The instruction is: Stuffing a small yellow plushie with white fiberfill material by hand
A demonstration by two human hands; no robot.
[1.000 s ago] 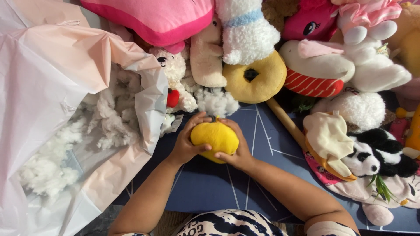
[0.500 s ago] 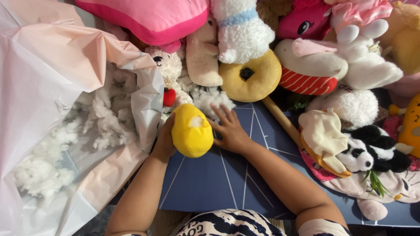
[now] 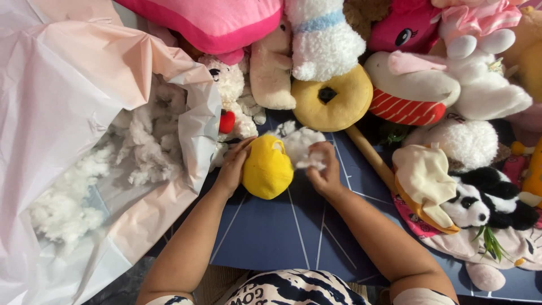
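Two bare hands at work over the dark blue mat [image 3: 271, 237], near its far edge. Left hand [image 3: 234, 166] cupped around the side of a round yellow plush toy [image 3: 267, 169], fingers curled against it. Right hand [image 3: 323, 169] just beside the toy, fingertips pinched on a white stuffing tuft [image 3: 302, 144]. More loose stuffing inside the pale plastic bag [image 3: 84, 113] at the mat's left edge.

Both forearms reaching forward, left hand [image 3: 232, 168] cupped and curled, right hand [image 3: 323, 172] fingers pinched together
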